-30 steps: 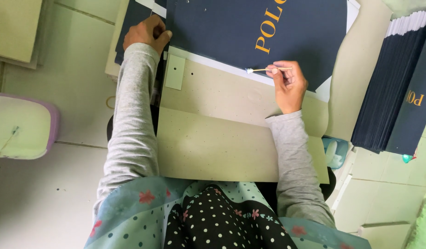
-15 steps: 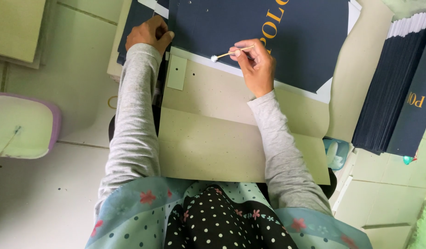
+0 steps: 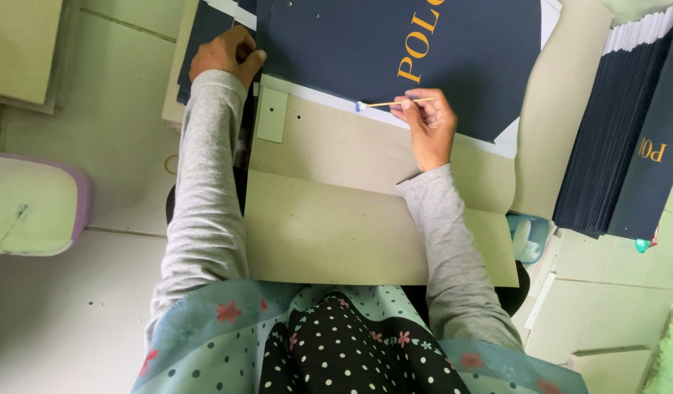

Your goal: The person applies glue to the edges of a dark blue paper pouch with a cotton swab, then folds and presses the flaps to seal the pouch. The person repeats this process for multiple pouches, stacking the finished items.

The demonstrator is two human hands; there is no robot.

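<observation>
Pinched between the thumb and fingertips of the right hand (image 3: 426, 124) is a thin pale wooden stick with a white glue-tipped end (image 3: 390, 104) — it lies nearly level, its tip pointing left and touching the lower edge of the large dark navy paper sheet with gold lettering (image 3: 395, 51), right where that sheet meets its white border strip. The left hand (image 3: 226, 52) is curled down on the upper left corner of the same navy sheet, fingers folded under; whether it grasps the edge or only presses on it I cannot tell.

Beneath the navy sheet lies a wide grey-beige cardboard board (image 3: 336, 211), creased across its middle and reaching down to the person's lap. A small pale green rectangular card piece (image 3: 271, 114) sits on its upper left part, just beside the left sleeve. At the right stands a stack of folded dark navy paper pieces (image 3: 621, 131), well apart from the hands. A small teal plastic tub (image 3: 527, 237) sits by the board's right edge — a purple-rimmed tray (image 3: 37, 204) rests on the tiled floor at the left.
</observation>
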